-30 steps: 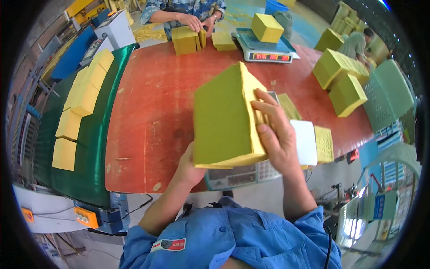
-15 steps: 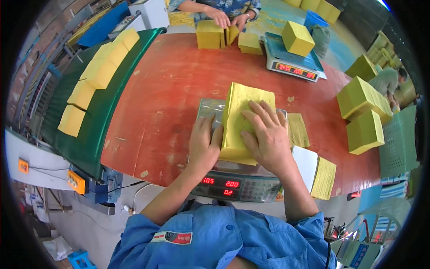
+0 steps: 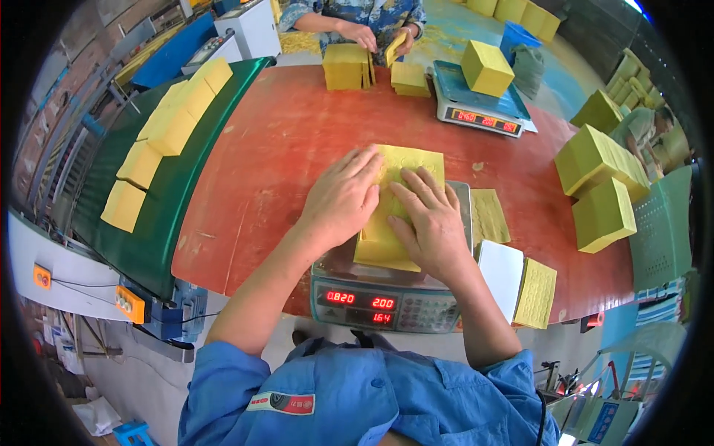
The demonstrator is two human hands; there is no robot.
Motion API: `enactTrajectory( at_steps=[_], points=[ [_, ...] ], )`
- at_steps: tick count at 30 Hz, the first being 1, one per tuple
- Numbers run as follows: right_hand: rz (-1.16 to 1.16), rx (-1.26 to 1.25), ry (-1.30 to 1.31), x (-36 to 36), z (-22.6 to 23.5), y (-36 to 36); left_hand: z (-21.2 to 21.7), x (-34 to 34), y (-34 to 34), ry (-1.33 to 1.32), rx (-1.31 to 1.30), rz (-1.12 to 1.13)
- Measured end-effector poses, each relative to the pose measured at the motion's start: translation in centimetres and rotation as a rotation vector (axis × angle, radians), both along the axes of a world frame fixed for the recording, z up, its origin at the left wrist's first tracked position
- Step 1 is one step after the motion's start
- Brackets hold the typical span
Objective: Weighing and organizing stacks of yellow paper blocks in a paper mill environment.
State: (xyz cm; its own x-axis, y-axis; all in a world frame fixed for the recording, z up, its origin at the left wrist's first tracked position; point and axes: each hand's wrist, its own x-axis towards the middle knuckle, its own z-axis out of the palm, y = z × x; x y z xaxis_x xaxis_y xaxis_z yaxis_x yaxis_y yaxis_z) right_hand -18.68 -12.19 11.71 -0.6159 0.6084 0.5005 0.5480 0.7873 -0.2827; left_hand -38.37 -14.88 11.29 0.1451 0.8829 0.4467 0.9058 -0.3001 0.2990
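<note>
A yellow paper stack [image 3: 409, 165] lies flat on the grey digital scale [image 3: 387, 301] at the near edge of the red table [image 3: 275, 141]. My left hand [image 3: 342, 199] rests palm down on the stack's left side, fingers spread. My right hand [image 3: 428, 221] presses flat on the stack's middle and right. Neither hand grips anything. Just right of the scale lie a thin yellow sheaf [image 3: 491, 215], a white block [image 3: 500, 271] and another yellow sheaf [image 3: 537, 293].
A green conveyor [image 3: 160, 215] at the left carries several yellow stacks [image 3: 172, 123]. Across the table another person's hands [image 3: 375, 36] handle yellow sheets beside a second scale [image 3: 480, 108] bearing a yellow block. Large yellow bundles [image 3: 599, 182] sit at the right.
The stack, held up on edge in both hands a second ago, now lies flat on the scale. Both hands have spread flat on top of it.
</note>
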Motion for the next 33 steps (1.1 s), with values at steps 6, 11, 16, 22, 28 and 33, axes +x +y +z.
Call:
enactTrajectory(
  at_steps=[6,11,16,22,28,33],
  points=[
    [0.007,0.006,0.037,-0.4,0.6,-0.4,-2.8,0.2,-1.5,-0.428,-0.039,0.042],
    [-0.037,0.063,-0.043,-1.5,4.6,-4.3,-1.7,0.4,-8.7,-0.518,0.090,0.002],
    [0.350,-0.100,0.118,-8.6,7.1,-11.7,0.8,-3.5,-19.7,-0.618,0.340,0.107],
    [0.770,-0.295,0.131,-22.6,4.0,-19.4,-0.5,-13.9,-34.5,-0.437,0.540,0.607],
    [1.046,-0.413,0.175,-37.5,-0.1,-28.6,-5.0,-26.7,-47.6,-0.225,0.381,1.099],
    [1.083,-0.421,0.200,-48.0,-4.9,-34.9,-6.6,-34.3,-50.5,-0.167,0.083,1.060]
  ],
)
